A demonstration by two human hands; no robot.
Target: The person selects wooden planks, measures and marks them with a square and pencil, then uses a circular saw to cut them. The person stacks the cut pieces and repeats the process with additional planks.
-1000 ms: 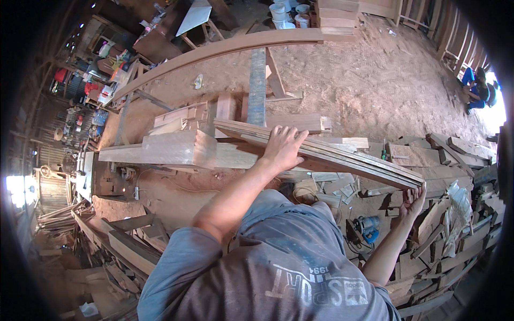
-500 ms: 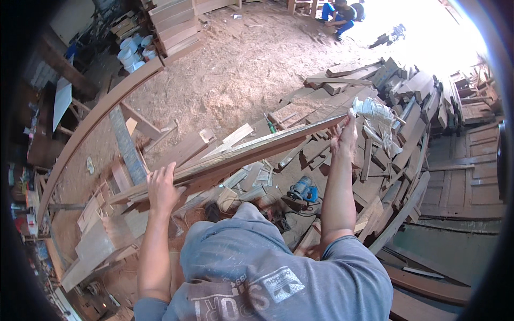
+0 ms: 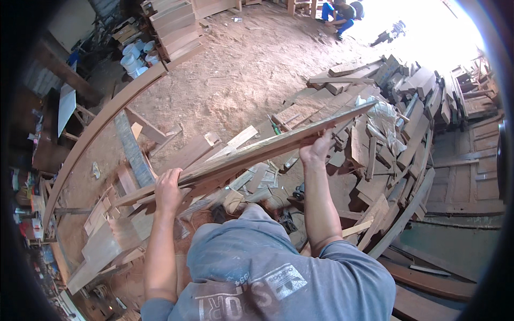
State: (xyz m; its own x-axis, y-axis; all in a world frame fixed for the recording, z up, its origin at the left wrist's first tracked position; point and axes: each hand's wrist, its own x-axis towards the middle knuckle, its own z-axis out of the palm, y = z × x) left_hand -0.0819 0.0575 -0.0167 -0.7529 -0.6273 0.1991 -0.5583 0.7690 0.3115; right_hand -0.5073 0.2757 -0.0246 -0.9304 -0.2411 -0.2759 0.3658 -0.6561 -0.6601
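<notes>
A long wooden board (image 3: 246,156) stretches slantwise in front of me, its right end farther off than its left. My left hand (image 3: 169,188) is closed around it near the left end, with the thumb on the near side. Farther along, my right hand (image 3: 317,147) grips the same board from below and the near side, and the board's right end sticks out past it. Some of the right fingers are hidden by the wood. Beneath the board lie loose offcuts (image 3: 259,176). A power tool (image 3: 300,190) is mostly covered by my right forearm.
Lumber is heaped (image 3: 369,144) at the right, with a clear plastic bag (image 3: 386,122) on it. A long curved-looking beam (image 3: 101,125) runs along the left. White buckets (image 3: 130,64) stand at the far left. Another person (image 3: 338,18) crouches at the far right.
My right hand has slid from the board's right end inward to the left, so that end now juts past it. My right forearm now covers most of the blue power tool.
</notes>
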